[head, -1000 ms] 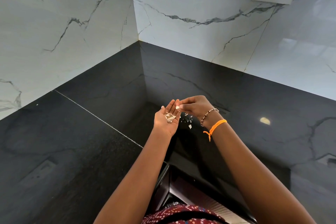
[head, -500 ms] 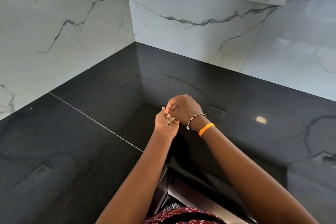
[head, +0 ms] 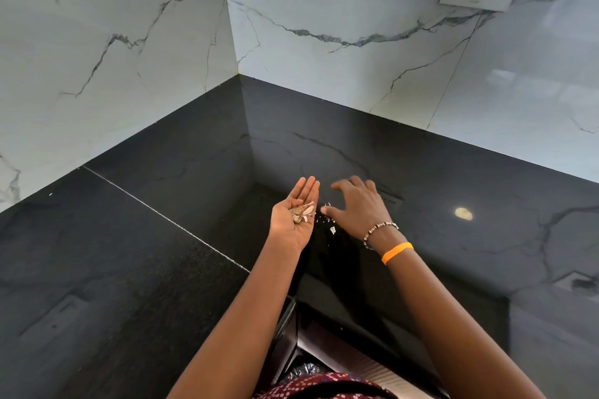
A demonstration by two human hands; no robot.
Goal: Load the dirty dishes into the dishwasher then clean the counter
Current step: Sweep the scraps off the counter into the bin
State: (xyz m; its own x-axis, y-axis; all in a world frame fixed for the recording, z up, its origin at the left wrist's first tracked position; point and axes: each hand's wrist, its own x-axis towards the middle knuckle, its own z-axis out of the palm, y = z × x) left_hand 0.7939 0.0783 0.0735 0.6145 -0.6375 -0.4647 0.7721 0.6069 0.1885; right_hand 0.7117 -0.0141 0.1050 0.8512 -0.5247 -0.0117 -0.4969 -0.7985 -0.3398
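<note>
Scraps (head: 303,211) cupped in flat, palm-up left hand (head: 295,217) | right hand (head: 358,206) spread wide over crumbs (head: 328,220) on bench (head: 129,253)

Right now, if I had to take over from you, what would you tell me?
Left hand: open, palm up, cupping a little pile of peel scraps.
Right hand: open, fingers spread, low over the black counter; I cannot tell if it touches.
A few small crumbs lie on the counter between the hands.
Done: some scraps are gathered in the palm.
Left: pick up the remaining crumbs, bin the handful, then probably wipe the counter. No dishes or dishwasher are in view.
</note>
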